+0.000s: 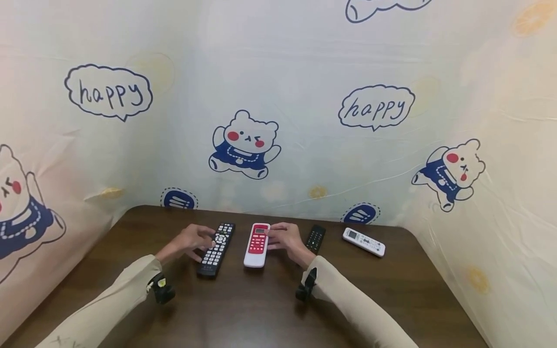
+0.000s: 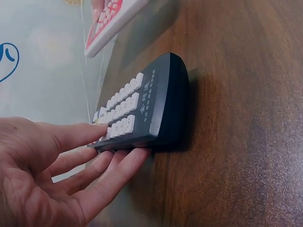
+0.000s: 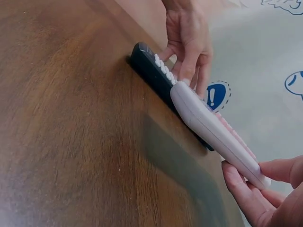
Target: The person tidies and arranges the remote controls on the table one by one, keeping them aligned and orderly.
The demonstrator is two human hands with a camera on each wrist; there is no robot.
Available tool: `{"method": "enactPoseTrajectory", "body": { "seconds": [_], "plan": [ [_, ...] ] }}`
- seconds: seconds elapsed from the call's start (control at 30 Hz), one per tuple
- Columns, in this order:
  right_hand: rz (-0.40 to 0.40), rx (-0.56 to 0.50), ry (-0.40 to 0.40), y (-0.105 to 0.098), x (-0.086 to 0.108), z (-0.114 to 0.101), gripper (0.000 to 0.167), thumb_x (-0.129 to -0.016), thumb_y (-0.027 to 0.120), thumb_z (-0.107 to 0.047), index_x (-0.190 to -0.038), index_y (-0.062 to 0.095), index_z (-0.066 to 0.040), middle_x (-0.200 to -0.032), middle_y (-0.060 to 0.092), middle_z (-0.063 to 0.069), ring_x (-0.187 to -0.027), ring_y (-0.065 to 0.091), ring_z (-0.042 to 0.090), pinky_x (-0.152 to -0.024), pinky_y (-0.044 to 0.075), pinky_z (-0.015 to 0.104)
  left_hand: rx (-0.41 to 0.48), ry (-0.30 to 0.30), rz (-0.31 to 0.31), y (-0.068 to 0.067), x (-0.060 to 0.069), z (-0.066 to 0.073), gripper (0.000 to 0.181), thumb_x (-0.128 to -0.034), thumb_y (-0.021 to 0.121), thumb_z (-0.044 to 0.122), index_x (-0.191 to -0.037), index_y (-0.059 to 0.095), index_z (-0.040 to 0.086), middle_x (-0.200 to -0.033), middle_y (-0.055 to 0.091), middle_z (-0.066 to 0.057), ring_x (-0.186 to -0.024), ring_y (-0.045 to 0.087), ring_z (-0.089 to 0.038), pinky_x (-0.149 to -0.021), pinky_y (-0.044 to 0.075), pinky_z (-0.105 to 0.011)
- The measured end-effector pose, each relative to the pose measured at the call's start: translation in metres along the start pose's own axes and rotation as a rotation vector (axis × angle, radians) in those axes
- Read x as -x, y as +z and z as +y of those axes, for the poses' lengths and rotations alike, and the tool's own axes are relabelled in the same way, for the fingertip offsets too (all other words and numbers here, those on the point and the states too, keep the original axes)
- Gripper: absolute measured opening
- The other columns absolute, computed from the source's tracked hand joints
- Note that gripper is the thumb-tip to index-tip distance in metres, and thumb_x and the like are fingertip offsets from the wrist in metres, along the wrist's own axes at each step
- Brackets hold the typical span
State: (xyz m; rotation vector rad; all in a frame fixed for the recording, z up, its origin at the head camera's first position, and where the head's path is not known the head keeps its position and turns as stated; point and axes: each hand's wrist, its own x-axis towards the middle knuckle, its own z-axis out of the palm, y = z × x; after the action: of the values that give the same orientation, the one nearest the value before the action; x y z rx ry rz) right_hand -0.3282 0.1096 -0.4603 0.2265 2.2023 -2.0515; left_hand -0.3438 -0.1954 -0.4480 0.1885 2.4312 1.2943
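Observation:
In the head view, my left hand (image 1: 195, 240) is at the left edge of a long black remote control (image 1: 216, 250) with white buttons, which lies on the table. The left wrist view shows the thumb on its button face and the fingers (image 2: 123, 172) along its side. My right hand (image 1: 285, 238) pinches the far end of a white remote control with a red button panel (image 1: 257, 245). In the right wrist view, this white remote (image 3: 208, 125) is tilted and held above the table, its shadow beneath it; fingers are under it, thumb on top.
Beyond my right hand lies a smaller black remote (image 1: 316, 238), partly hidden by the wrist. A white remote (image 1: 364, 241) with a small screen lies farther right. The brown wooden table (image 1: 243, 309) ends at a printed curtain (image 1: 304, 145) at the back and sides.

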Motion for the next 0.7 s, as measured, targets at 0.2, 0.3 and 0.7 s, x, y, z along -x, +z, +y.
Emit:
{"method": "enactPoseTrajectory", "body": {
  "seconds": [0.2, 0.3, 0.7],
  "plan": [
    [-0.030, -0.007, 0.021, 0.007, -0.002, -0.002, 0.029, -0.096, 0.074, -0.005, -0.121, 0.064, 0.006, -0.106, 0.074, 0.023, -0.091, 0.078, 0.034, -0.082, 0.067, 0.047, -0.007, -0.014, -0.004, -0.001, -0.003, 0.002, 0.057, -0.0986, 0.068, 0.004, -0.149, 0.046, -0.011, -0.127, 0.063, -0.034, -0.108, 0.069, -0.044, -0.071, 0.068, -0.045],
    [-0.041, -0.009, 0.032, 0.011, -0.003, -0.003, 0.028, -0.096, 0.074, -0.003, -0.120, 0.062, 0.007, -0.105, 0.074, 0.024, -0.091, 0.078, 0.035, -0.082, 0.067, 0.049, -0.002, -0.007, -0.005, -0.001, -0.003, 0.001, 0.057, -0.0985, 0.068, 0.004, -0.149, 0.045, -0.011, -0.127, 0.063, -0.034, -0.108, 0.069, -0.043, -0.071, 0.068, -0.044],
    [-0.021, 0.031, 0.031, 0.019, -0.009, 0.001, 0.026, -0.096, 0.074, -0.005, -0.118, 0.064, 0.007, -0.101, 0.075, 0.023, -0.091, 0.078, 0.036, -0.080, 0.067, 0.047, -0.017, -0.003, 0.000, 0.001, -0.005, -0.003, 0.057, -0.0983, 0.068, 0.003, -0.148, 0.046, -0.011, -0.131, 0.059, -0.037, -0.108, 0.068, -0.046, -0.071, 0.068, -0.046]
  ]
}}
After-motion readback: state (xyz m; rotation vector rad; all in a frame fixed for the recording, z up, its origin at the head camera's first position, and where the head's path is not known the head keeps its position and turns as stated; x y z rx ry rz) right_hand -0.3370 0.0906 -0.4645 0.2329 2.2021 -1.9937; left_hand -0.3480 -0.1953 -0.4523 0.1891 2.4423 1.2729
